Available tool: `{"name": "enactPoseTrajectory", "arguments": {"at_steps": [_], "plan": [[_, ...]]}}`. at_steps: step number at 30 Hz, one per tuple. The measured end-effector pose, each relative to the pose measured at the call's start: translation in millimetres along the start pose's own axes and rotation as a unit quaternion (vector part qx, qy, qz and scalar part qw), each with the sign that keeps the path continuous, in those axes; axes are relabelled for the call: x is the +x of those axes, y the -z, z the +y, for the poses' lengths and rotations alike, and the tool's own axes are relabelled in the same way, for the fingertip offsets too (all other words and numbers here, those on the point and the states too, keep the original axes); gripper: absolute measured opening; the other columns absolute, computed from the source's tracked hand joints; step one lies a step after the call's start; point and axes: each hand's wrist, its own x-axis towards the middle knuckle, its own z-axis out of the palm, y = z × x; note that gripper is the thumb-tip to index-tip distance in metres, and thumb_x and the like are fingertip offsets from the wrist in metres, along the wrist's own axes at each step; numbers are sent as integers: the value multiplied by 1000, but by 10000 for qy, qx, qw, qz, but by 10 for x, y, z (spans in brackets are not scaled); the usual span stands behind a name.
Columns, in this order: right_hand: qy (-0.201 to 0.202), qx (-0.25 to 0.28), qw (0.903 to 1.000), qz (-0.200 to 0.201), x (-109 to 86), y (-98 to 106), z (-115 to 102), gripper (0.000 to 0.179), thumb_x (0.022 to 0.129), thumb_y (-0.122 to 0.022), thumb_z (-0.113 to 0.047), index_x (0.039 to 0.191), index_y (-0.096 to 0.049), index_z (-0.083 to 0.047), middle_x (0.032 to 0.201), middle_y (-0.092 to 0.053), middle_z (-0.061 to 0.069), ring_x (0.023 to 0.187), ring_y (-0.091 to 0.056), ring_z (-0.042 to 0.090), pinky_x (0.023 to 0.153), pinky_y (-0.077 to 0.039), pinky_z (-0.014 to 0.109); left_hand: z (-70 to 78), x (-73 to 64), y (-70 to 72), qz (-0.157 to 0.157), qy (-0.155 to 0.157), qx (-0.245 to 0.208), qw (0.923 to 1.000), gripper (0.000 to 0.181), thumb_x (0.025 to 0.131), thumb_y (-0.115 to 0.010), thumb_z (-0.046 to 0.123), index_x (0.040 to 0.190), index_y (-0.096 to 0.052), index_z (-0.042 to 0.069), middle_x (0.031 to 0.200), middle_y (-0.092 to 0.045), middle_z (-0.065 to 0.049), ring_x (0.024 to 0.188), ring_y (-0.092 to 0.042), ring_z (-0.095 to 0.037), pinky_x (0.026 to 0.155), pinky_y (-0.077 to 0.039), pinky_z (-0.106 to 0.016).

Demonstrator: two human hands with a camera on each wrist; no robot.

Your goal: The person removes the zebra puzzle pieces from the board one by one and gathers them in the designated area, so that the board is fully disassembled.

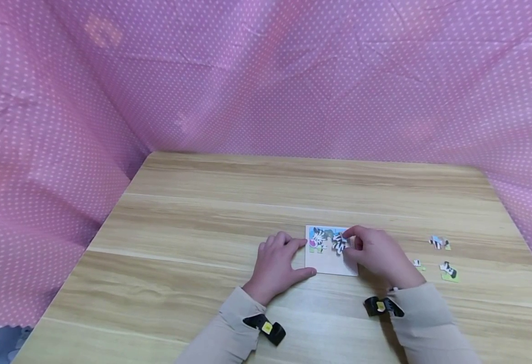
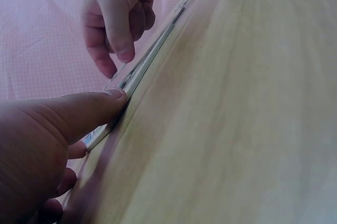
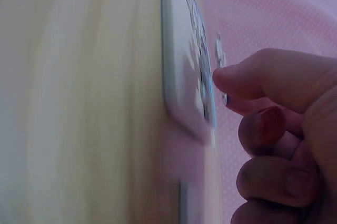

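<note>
A white puzzle board (image 1: 331, 267) lies flat on the table, with joined zebra-picture pieces (image 1: 318, 236) along its upper part. My left hand (image 1: 274, 264) rests at the board's left side, thumb at the lower left corner and index finger at the left edge. Above the board, my right hand (image 1: 380, 254) pinches a black-and-white striped puzzle piece (image 1: 339, 243) between thumb and index finger. In the right wrist view this piece (image 3: 219, 50) is held a little apart from the board (image 3: 181, 60). The left wrist view shows my left thumb (image 2: 100, 109) touching the board's edge.
Right of the board lie loose puzzle pieces: a striped one (image 1: 439, 242), a zebra-head one (image 1: 449, 271) and a small one (image 1: 417, 263) near the right wrist. The wooden table (image 1: 202, 222) is bordered by pink dotted cloth (image 1: 266, 91).
</note>
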Motion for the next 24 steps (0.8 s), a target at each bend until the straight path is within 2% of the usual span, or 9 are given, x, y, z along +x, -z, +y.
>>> {"name": "enactPoseTrajectory", "arguments": {"at_steps": [8,16,24], "plan": [[77,-80,9998,-144,40,-83,-111,35,88,-70,-17,121,-67,-7,72,-57,-3,58,-50,15,53,-41,31,11,-3,40,34,-60,55,10000,69,78,-74,65,135,-64,26,113,-52,4,101,-45,-16,83,-33,-34],[248,-398,9989,-76,75,-128,-148,34,85,-70,-15,119,-69,-8,71,-55,-4,59,-48,14,56,-39,31,12,-2,37,8,-57,69,10000,69,79,-73,65,135,-64,26,113,-52,4,100,-45,-15,82,-33,-33],[204,-349,9991,-114,73,-123,-171,36,86,-71,-14,121,-68,-8,72,-55,-3,60,-48,14,56,-38,31,13,-6,22,44,-53,52,10000,68,79,-74,65,134,-64,26,113,-52,4,100,-45,-16,83,-33,-33]]}}
